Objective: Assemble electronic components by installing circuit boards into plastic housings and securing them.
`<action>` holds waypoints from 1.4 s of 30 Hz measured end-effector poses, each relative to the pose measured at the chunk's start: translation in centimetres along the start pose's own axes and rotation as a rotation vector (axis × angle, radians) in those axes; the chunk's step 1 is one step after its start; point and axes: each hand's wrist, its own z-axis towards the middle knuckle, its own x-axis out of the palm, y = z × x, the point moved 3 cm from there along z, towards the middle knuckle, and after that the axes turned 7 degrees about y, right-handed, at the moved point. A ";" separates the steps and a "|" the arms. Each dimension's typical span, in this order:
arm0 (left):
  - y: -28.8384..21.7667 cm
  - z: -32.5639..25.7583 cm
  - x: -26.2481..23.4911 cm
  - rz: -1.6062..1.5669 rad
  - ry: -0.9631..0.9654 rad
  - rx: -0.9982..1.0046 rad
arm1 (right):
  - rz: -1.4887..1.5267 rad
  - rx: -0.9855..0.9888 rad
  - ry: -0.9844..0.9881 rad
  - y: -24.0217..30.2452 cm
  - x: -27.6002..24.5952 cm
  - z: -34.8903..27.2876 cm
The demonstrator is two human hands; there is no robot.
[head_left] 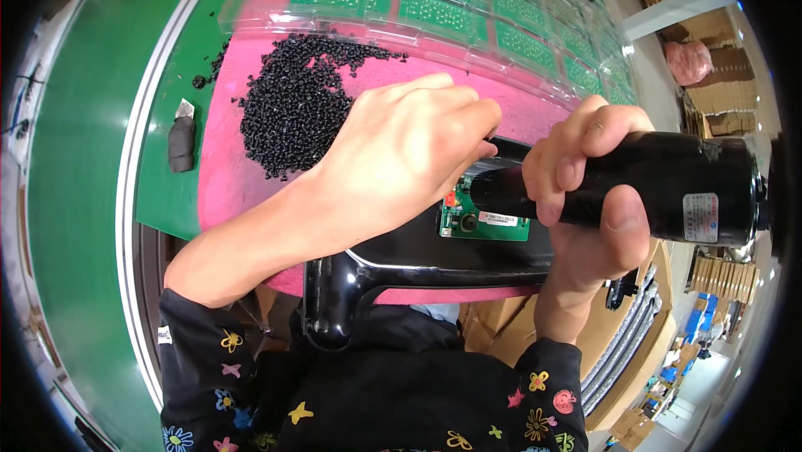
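Right hand (589, 180) first: from my remote seat I saw it closed firmly around a black cylindrical tool (660, 176), thumb below and fingers above, probably to steady the thick body while its tapered nose pointed left. That nose lay over a green circuit board (455, 231), which sat on a glossy black housing (409, 253) below the hands, its rounded end toward the wearer's body.

Left hand (409, 151) reached across from the lower left, wrist bent, fingers curled narrow just beside the tool's nose. I could not tell whether it pinched anything (its own knuckles hid the fingertips from me), though the closeness suggested fine work needing both hands at one spot.

Under everything spread a pink mat (221, 193), perhaps there to protect the shiny housing from scratches. On it, beyond the left forearm, lay a heap of tiny black pieces (288, 109), too small to identify, seemingly loose so that single ones came up easily. Clear plastic trays (443, 9) of more green boards stood along the far edge, presumably within reach. A dark wrapped bundle (181, 144) rested apart, on the green surface at left.
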 end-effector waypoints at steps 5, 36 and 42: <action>0.0 -0.2 0.2 -0.010 -0.006 -0.003 | -0.027 0.012 0.022 -0.1 0.4 0.1; -0.6 0.5 1.5 -0.558 0.339 -0.025 | 0.437 -0.566 -0.110 3.4 -4.3 -2.9; -0.4 0.3 2.1 -0.495 0.276 0.117 | 0.464 -0.560 -0.067 3.1 -4.2 -2.7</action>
